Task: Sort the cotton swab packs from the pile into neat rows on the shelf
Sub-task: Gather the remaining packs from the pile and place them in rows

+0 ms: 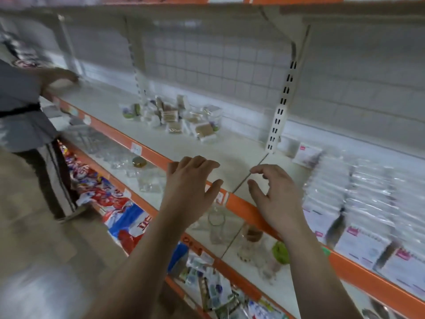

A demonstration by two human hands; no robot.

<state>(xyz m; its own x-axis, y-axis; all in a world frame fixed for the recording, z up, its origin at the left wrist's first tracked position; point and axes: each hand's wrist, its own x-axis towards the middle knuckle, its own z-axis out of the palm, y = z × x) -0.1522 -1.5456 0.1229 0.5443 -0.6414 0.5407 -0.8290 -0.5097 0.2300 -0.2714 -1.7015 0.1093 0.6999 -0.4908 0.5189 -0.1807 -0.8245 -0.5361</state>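
The cotton swab packs [177, 116] lie heaped at the back of the shelf [232, 155], well apart from your hands. Expect light, probably slippery film packs, though blur hides detail. Take each by its long sides. Your left hand [190, 180] is spread and your right hand [273, 192] loosely curled; both hold nothing. The shelf is flat and backed by a wire grid [207, 58]. Another person [20, 107] works at its left end.

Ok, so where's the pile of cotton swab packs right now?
The pile of cotton swab packs sits left of centre in the head view, at the back of the shelf, left of the white slotted upright.
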